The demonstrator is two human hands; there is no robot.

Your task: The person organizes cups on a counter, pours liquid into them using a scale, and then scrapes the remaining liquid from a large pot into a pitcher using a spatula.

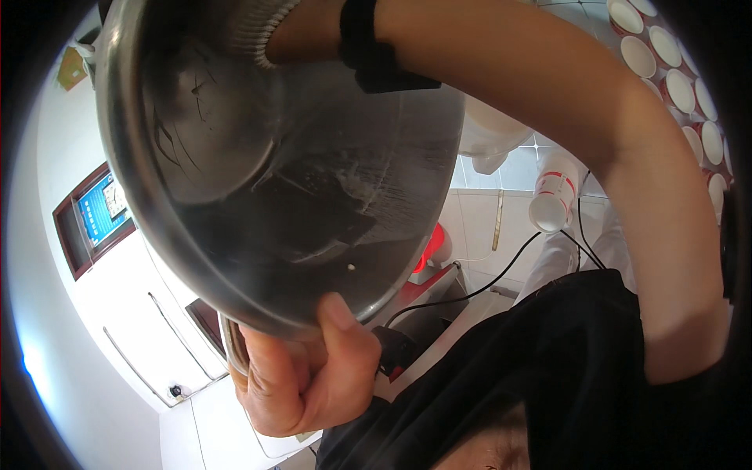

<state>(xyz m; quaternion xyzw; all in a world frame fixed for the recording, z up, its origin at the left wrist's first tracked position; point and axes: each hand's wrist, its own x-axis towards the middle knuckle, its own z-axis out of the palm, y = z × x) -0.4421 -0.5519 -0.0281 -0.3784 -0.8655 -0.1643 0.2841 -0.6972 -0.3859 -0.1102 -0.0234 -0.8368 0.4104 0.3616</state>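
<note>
A large metal pot (368, 157) is tipped with its open mouth toward me. Wet streaks and a small white bit show on its inner wall. At the near rim, my left hand (313, 368) is closed on the pot, thumb over the edge and fingers curled beside a metal loop handle (234, 345). From the right my arm bends across the pot's mouth, a black band (362, 39) round the wrist. My right hand (254, 35) reaches in at the top, with a white ribbed glove cuff showing; its fingers are too dark and cut off to make out.
Many white tubs (680, 90) with red sides stand on the floor at the upper right. Closer are a white-and-red bucket (548, 213), a pale plastic container (493, 129), a red object (429, 249) and a black cable (501, 276). A wall frame (98, 211) hangs at left.
</note>
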